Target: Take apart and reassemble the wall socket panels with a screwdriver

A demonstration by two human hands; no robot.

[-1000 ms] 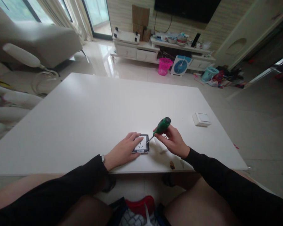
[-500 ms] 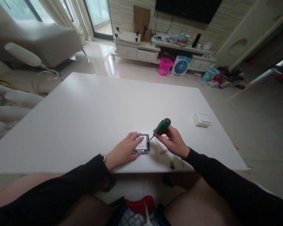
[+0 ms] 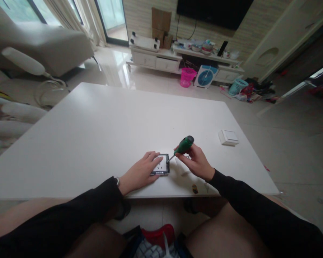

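Note:
A wall socket (image 3: 159, 167) with a white face and a dark frame lies near the table's front edge. My left hand (image 3: 144, 168) grips it from the left, fingers over the face and thumb along the near side. In my right hand (image 3: 196, 162) is a screwdriver (image 3: 185, 144) with a green and black handle, slanting down to the left. Its tip meets the right side of the socket's frame; any screw there is too small to see. Under the right hand lies a white frame-like piece (image 3: 182, 166), partly hidden.
The white table (image 3: 118, 122) spans the view. A white switch box (image 3: 228, 137) stands toward its right edge. By the front edge lie a small yellow and dark item (image 3: 195, 189) and a small key-like item (image 3: 206, 186). Beyond are a pink basket (image 3: 187, 77) and a fan (image 3: 205, 76).
The view has shifted slightly. Both hands keep their places on the socket and screwdriver, and the tip stays at the frame's right side.

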